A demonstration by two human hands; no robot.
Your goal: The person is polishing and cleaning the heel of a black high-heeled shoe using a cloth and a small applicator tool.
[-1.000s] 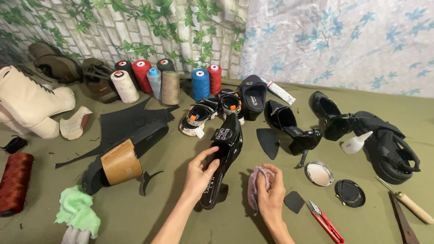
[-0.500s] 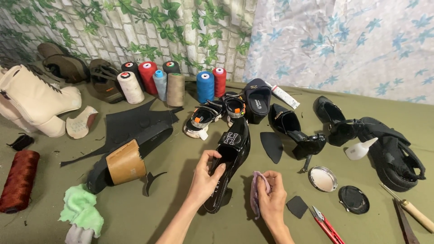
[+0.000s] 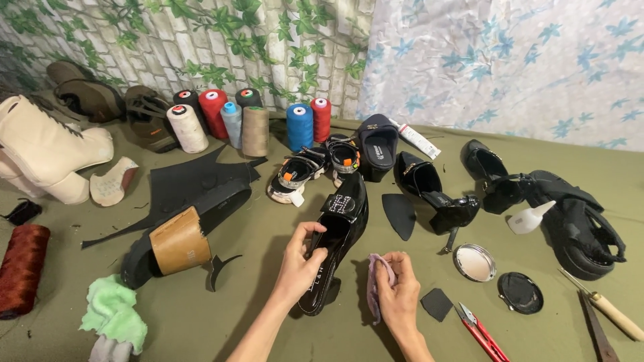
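- Hidden or cut off: the heel end of the black glossy shoe (image 3: pixel 339 241) lies under the left hand (image 3: pixel 298 265); both forearms leave the lower picture edge. The brown thread spool (image 3: pixel 20 268) is clipped by the left edge, and the wooden-handled tool (image 3: pixel 607 310) by the right.
- Left hand: fingers clenched around the shoe's rear rim, thumb over its inner sole.
- Right hand (image 3: pixel 397 298): just right of the shoe, fingers grasping a bunched pale pink cloth (image 3: pixel 376 281); cloth and shoe appear apart, though contact is hard to judge.
- Shoe location: near the middle of the olive-covered bench (image 3: pixel 268 335), toe pointing away from the person, a jewelled buckle at the toe.
- Open room: bare bench lies left of the shoe up to the black sole with tan block heel (image 3: pixel 178 238). To the right of the shoe, a small black patch (image 3: pixel 437 303), red-handled snips (image 3: pixel 479 330), round mirror (image 3: pixel 474 262) and black lid (image 3: pixel 520 292) crowd closely.
- Materials: the shoe is patent-shiny; the green cloth (image 3: pixel 114 315), far left of the shoe, is fuzzy; the thread cones (image 3: pixel 255 127) behind the shoe are wound smooth.
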